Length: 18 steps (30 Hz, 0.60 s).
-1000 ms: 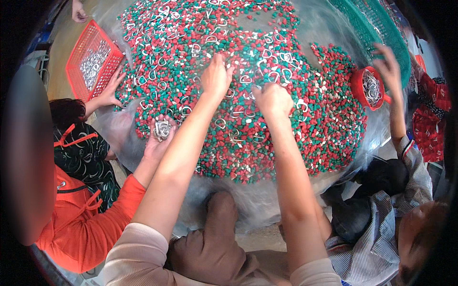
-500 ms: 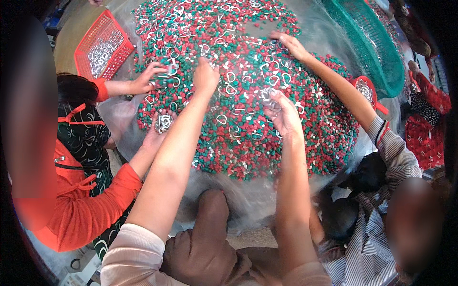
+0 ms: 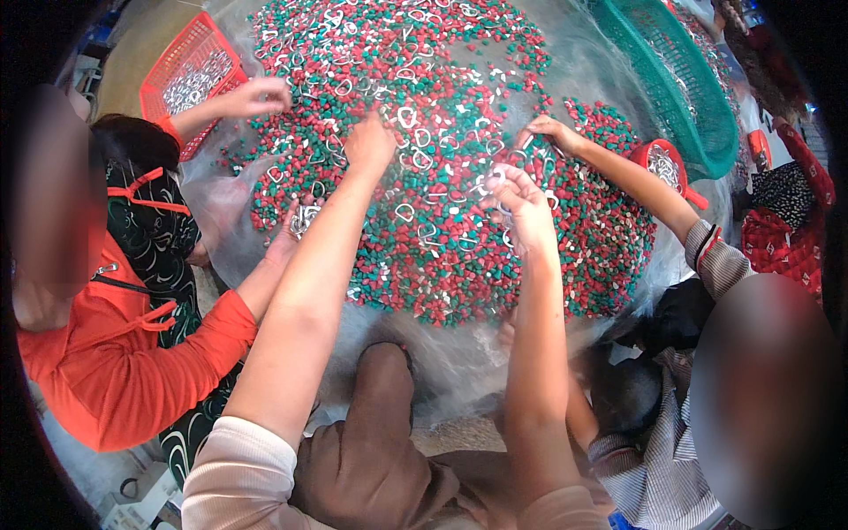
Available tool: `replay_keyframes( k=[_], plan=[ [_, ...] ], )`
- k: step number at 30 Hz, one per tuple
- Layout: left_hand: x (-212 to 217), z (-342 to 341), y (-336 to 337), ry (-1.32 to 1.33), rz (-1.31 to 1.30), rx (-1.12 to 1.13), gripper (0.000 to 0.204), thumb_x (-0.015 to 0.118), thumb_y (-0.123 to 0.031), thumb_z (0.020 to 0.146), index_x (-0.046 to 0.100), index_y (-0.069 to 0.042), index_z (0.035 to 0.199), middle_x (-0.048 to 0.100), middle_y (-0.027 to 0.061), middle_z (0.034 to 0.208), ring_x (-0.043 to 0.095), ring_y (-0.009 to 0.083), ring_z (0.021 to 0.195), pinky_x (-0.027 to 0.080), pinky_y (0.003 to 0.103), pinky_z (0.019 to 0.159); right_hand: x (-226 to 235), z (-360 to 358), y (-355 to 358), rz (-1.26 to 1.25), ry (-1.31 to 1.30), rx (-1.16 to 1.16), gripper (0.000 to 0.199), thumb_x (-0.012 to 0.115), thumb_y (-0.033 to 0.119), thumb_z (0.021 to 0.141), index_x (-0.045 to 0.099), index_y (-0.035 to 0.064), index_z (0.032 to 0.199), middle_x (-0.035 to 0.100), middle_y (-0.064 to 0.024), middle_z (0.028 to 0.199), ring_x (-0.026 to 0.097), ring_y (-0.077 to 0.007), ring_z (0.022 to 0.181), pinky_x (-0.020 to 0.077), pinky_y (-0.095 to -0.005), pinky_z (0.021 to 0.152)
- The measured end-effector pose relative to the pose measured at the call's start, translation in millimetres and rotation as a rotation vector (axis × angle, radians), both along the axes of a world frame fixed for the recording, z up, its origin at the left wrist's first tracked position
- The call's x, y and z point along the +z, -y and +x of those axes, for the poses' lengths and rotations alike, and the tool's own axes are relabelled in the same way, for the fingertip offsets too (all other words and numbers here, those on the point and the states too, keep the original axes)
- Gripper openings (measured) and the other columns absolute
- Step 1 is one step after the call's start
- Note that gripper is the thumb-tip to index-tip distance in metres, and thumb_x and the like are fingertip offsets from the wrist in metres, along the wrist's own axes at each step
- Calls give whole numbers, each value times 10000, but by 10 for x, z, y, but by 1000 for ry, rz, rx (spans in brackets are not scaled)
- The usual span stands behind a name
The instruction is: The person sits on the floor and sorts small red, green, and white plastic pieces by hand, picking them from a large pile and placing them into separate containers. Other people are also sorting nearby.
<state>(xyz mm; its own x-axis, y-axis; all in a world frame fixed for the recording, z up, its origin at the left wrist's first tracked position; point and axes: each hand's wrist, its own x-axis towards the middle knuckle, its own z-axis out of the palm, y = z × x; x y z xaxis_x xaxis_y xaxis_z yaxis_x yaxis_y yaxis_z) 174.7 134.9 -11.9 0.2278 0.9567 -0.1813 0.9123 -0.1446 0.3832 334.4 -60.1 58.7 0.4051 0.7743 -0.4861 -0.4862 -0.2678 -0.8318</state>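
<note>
Small red, green and white pieces [image 3: 424,296], some cone-shaped, form a wide heap, with silvery D-shaped metal rings [image 3: 404,212] scattered through it. My left hand [image 3: 370,146] reaches down to the heap's middle, fingers drawn together and pointing away from me; what they pinch, if anything, is hidden. Just above the heap on the right, my right hand [image 3: 523,208] has its fingers curled round several metal rings. Part of that bunch shows at the fingertips.
At left, a person in an orange top holds rings in one hand [image 3: 296,225]. Another person's hand [image 3: 549,132] touches the heap at right. Around it are a red basket [image 3: 237,78] of rings, a red scoop [image 3: 680,168] with rings and a green basket [image 3: 707,132]. Clear plastic sheeting [image 3: 450,371] lies beneath.
My left hand has shifted slightly left and nearer; my right fingers have curled further over the rings. The left person's free hand rose off the heap; the right person's hand moved nearer to mine.
</note>
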Motion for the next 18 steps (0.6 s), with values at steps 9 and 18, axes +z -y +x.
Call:
replay_keyframes(
  k=[9,18],
  plan=[
    [-2,-153,90,-117,187,-132,269,620,-225,803,568,-26,976,643,187,902,638,341,836,516,453,713,-144,59,238,-253,304,40,184,713,142,772,673,23,906,643,3,710,542,-65,581,429,-219,551],
    [170,-303,33,-203,272,-352,202,503,-221,833,591,-43,868,654,171,765,648,341,696,516,472,623,-104,-81,563,-187,12,52,216,670,117,795,650,23,988,596,19,708,485,-55,558,394,-208,523]
  ],
)
